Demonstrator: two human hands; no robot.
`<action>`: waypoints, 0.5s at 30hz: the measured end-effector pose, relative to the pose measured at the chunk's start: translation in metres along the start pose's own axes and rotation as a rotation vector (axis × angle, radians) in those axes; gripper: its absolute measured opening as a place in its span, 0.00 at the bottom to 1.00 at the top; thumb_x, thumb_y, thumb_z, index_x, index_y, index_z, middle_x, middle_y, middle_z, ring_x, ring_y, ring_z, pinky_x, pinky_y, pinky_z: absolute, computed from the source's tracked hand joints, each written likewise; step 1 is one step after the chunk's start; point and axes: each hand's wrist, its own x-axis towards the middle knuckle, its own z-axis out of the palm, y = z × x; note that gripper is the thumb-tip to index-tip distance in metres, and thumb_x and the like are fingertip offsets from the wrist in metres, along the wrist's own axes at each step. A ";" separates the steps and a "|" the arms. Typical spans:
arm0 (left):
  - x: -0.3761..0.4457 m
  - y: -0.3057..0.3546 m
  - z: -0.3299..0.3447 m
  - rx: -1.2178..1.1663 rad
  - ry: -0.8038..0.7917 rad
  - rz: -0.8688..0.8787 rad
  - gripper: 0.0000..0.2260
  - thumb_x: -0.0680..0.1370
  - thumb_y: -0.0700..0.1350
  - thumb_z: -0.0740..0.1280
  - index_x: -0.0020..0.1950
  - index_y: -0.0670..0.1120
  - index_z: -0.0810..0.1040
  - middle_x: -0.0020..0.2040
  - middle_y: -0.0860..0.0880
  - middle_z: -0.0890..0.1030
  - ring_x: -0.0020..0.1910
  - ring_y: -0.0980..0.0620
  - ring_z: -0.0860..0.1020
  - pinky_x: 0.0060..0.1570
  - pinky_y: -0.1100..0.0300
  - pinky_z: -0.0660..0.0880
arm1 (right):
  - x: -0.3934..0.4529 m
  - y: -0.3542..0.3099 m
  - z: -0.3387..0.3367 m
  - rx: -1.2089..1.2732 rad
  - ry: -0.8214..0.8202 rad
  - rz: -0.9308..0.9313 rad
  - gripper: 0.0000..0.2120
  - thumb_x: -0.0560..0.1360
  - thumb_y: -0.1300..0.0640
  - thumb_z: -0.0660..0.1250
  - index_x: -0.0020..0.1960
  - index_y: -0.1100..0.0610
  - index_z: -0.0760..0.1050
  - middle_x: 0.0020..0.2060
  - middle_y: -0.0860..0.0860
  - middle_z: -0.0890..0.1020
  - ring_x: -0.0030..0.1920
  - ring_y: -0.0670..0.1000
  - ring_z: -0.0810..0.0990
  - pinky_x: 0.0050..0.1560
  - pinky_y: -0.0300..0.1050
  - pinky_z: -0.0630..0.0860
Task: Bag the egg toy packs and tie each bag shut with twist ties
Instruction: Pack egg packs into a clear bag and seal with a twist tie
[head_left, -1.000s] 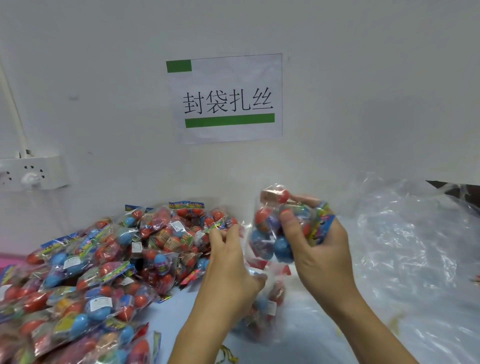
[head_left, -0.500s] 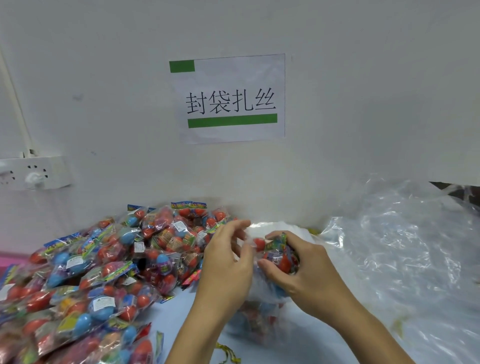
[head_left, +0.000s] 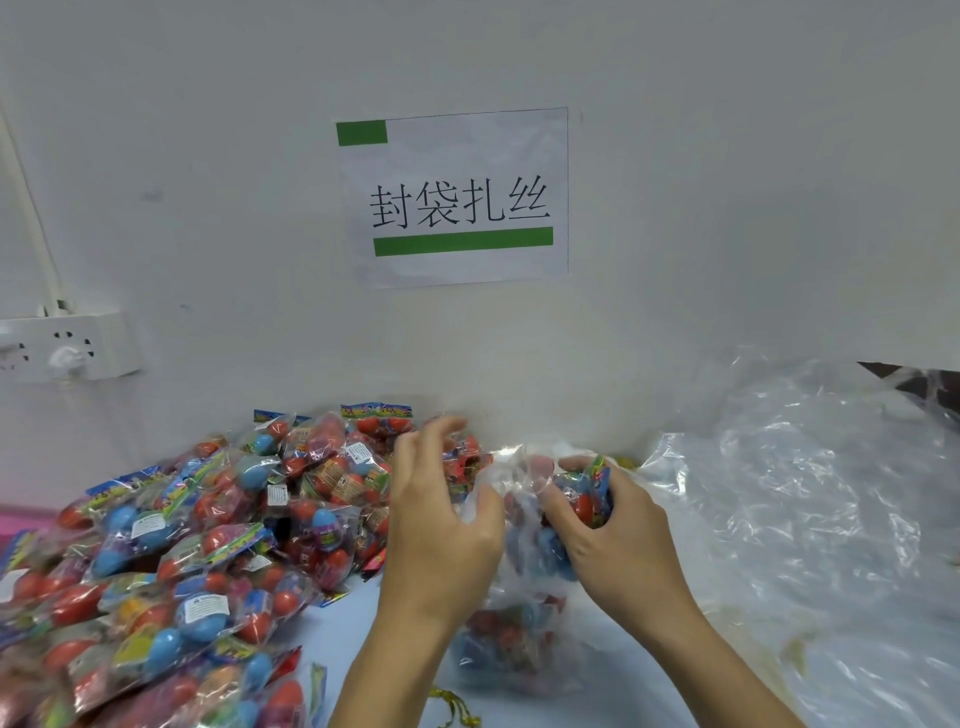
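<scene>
Egg toy pack (head_left: 584, 496): a small clear packet of red and blue eggs with a bright printed header, sitting in the mouth of the clear bag, gripped by the right hand.

Clear bag (head_left: 511, 644): thin transparent plastic, standing on the bench at centre, between the two hands. Further packs of red and blue eggs show blurred through its lower part. Its upper edge is crumpled around the held pack.

Right hand (head_left: 618, 540): fingers curled round the egg toy pack, thumb on its left side, pressing it down into the bag opening.

Left hand (head_left: 441, 525): at the bag's left edge. The thumb touches the plastic; the fingers are raised, loosely spread and blurred. Whether they pinch the film cannot be told.

Pile of egg toy packs (head_left: 197, 551): many loose packs heaped on the left of the bench, from the near edge to the far wall, each with red and blue eggs and a white label.

Twist ties (head_left: 457, 712): a yellowish bundle on the bench at the near edge, just below the bag.

Plastic sheeting (head_left: 810, 519): a large mass of crumpled clear film covering the right side.

Bench (head_left: 332, 639): pale blue surface, visible between pile and bag.

Wall sign (head_left: 457, 197): white paper with green bars and black characters, on the far wall.

Power socket (head_left: 67, 345): white, on the wall at far left.
</scene>
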 end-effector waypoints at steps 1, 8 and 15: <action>0.000 -0.002 0.000 0.036 -0.076 -0.071 0.22 0.78 0.48 0.68 0.71 0.54 0.69 0.67 0.58 0.70 0.67 0.57 0.69 0.68 0.56 0.69 | 0.000 0.000 0.001 0.009 -0.003 0.003 0.03 0.76 0.50 0.72 0.46 0.43 0.78 0.39 0.35 0.83 0.40 0.39 0.83 0.38 0.29 0.76; 0.000 -0.012 0.011 -0.180 -0.221 -0.167 0.18 0.81 0.51 0.64 0.71 0.49 0.75 0.65 0.55 0.79 0.66 0.58 0.75 0.69 0.53 0.71 | -0.001 -0.008 0.002 0.169 -0.088 0.005 0.07 0.74 0.45 0.71 0.50 0.46 0.81 0.41 0.43 0.86 0.42 0.45 0.86 0.45 0.41 0.82; -0.001 -0.008 0.015 -0.247 -0.141 -0.036 0.12 0.82 0.47 0.62 0.57 0.45 0.84 0.57 0.51 0.84 0.59 0.52 0.80 0.61 0.48 0.76 | -0.005 -0.013 0.003 0.141 -0.396 0.031 0.14 0.75 0.40 0.68 0.49 0.49 0.83 0.41 0.50 0.87 0.42 0.49 0.86 0.45 0.50 0.83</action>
